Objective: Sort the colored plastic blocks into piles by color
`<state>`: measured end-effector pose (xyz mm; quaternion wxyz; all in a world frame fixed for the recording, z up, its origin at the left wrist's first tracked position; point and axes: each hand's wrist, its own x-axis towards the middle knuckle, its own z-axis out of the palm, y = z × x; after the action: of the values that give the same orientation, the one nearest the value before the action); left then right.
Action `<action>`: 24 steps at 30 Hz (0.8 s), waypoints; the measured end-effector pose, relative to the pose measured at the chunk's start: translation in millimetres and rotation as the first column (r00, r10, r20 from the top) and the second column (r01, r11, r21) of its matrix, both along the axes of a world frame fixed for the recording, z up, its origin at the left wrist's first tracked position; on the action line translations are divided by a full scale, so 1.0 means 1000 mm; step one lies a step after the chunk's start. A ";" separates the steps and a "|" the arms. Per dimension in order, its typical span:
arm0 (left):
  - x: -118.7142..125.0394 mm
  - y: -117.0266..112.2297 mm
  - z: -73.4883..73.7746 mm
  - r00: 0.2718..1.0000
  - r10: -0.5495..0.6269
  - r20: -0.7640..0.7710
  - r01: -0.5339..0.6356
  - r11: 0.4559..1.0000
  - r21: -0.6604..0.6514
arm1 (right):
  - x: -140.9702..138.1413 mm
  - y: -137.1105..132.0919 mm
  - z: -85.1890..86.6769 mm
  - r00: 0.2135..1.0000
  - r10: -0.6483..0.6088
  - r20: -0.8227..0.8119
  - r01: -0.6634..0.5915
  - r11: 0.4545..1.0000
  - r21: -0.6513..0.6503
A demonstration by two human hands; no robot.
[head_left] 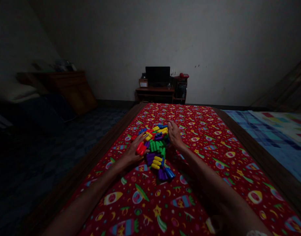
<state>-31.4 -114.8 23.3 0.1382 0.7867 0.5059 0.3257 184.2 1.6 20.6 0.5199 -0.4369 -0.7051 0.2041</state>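
Observation:
A heap of plastic building blocks (157, 147) in red, yellow, green, blue and purple lies on a red patterned cloth (201, 157) over a table. My left hand (133, 151) rests at the heap's left side with its fingers curled round a red block (141, 148). At the heap's upper right, my right hand (174, 134) lies on the blocks, fingers bent down onto the yellow and blue pieces. Whether it grips one is hidden. Both forearms reach in from the bottom of the view.
The table's wooden edges (258, 154) frame the cloth. A checked blue mat (275, 131) lies to the right. Against the far wall stands a low desk (156, 93) with a dark monitor (157, 76). A wooden cabinet (71, 88) stands at the left in a dim room.

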 end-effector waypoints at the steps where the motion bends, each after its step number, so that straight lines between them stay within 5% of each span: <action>1: -0.003 -0.003 0.003 1.000 -0.014 0.003 0.014 1.000 -0.003 | 0.013 0.008 -0.001 1.000 -0.021 0.018 0.021 1.000 -0.019; 4: -0.003 -0.014 0.003 0.993 -0.108 -0.038 0.107 0.994 -0.025 | 0.039 0.023 -0.011 0.991 -0.025 0.130 0.040 0.992 -0.116; 7: 0.009 -0.019 -0.006 0.982 -0.154 -0.108 0.153 0.988 -0.013 | 0.039 0.019 -0.019 0.971 0.103 0.217 -0.062 0.980 -0.188; 12: 0.041 -0.031 -0.008 0.976 -0.073 -0.204 0.094 0.991 0.099 | 0.027 -0.008 -0.014 0.949 0.307 0.065 -0.292 0.939 -0.180; 14: 0.055 -0.046 -0.004 0.958 -0.085 -0.274 0.130 0.980 0.150 | 0.037 -0.016 -0.011 0.961 0.275 0.003 -0.271 0.947 -0.174; 19: 0.082 -0.074 -0.009 0.806 -0.306 -0.507 0.429 0.892 0.143 | 0.095 -0.022 -0.020 0.987 0.116 -0.115 -0.142 0.955 -0.261; 24: 0.076 -0.035 -0.015 0.822 -0.127 -0.555 0.308 0.919 0.247 | 0.149 -0.022 -0.042 0.999 -0.031 0.007 0.032 0.968 -0.249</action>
<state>44.9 -150.1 8.2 -0.1012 0.9104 0.3689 0.1574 333.4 -20.3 -21.5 0.4629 -0.5104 -0.6676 0.2821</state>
